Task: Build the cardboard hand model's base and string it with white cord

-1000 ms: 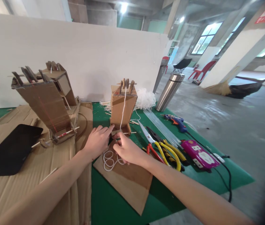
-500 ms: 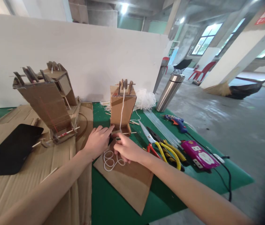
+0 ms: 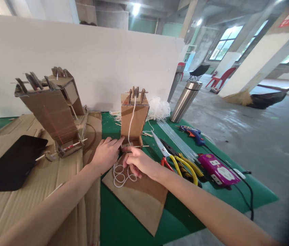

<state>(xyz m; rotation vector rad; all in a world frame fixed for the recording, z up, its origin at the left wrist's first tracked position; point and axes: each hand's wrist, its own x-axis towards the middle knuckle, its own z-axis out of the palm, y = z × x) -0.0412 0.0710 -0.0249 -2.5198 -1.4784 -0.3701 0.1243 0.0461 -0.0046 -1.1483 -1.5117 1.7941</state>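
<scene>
A small cardboard model (image 3: 133,119) stands upright in front of me, with slotted cardboard wheels on a stick at its top. White string (image 3: 131,124) runs from those wheels down its front to a thin wooden stick (image 3: 145,146) across the base. My left hand (image 3: 107,152) is closed at the model's lower left corner, index finger along its edge. My right hand (image 3: 139,161) is at the front of the base, index finger stretched to the left by the string, the other fingers curled. Its thumb is hidden. Loops of the string lie on a cardboard sheet (image 3: 144,205) below.
Two taller cardboard models (image 3: 49,116) stand on corrugated cardboard at left, near a black flat panel (image 3: 13,164). At right lie scissors (image 3: 163,150), pliers (image 3: 185,164), clear glue sticks (image 3: 176,138), a glue gun (image 3: 194,134) and a purple power strip (image 3: 217,169). A steel flask (image 3: 186,101) stands behind.
The string's lower end has shifted slightly left and looks straighter. My right hand's index finger has straightened and its lower fingers have spread a little. My left hand stays in place.
</scene>
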